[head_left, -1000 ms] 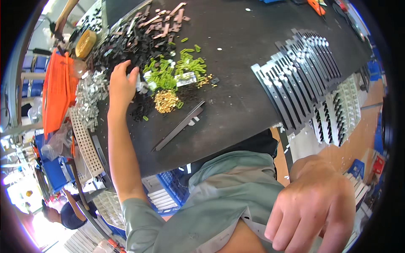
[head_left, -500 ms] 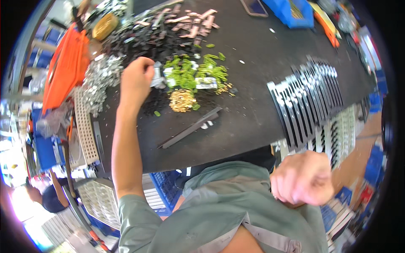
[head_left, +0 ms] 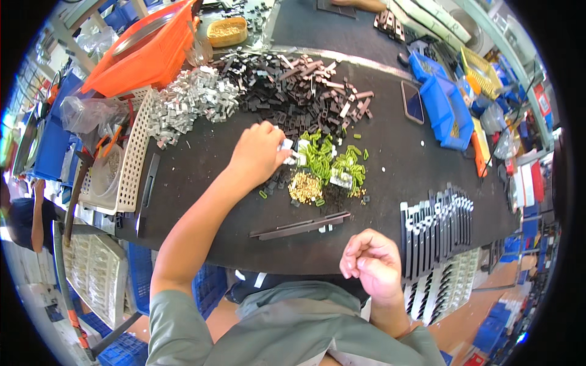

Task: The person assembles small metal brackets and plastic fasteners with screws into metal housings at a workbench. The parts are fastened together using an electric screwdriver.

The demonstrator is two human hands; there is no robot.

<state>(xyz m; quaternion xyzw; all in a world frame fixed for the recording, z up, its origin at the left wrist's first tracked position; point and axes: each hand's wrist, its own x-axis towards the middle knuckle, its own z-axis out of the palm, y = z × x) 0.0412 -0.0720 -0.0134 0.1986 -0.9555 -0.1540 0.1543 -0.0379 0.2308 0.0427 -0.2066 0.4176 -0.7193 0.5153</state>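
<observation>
While the left hand [head_left: 259, 152] is kept beside the small white pieces [head_left: 295, 157], the right hand [head_left: 375, 265] is now held over the front edge of the surface [head_left: 390, 158], whereas half a second ago it is seen blurred, closer to the camera and further right. The view is also turned, so that the phone [head_left: 412, 102] and the blue bins [head_left: 448, 113] are now fully shown.

By the left hand, bent fingers and thumb are set about one of the white pieces; whether it is truly pinched cannot be made out. The right hand is loosely curled, palm partly upturned, and nothing is visibly held in it, though something tiny could be hidden by the fingers.

The white pieces are found left of the green clips [head_left: 317, 160] and above the gold pieces [head_left: 305, 188]. Nearer the body, a long dark strip [head_left: 299, 226] is left lying untouched, with white bits just beside it. At the right, dark strips [head_left: 427, 244] are ranged side by side. With both hands brought to the work area, picking of small parts is judged to be under way.
</observation>
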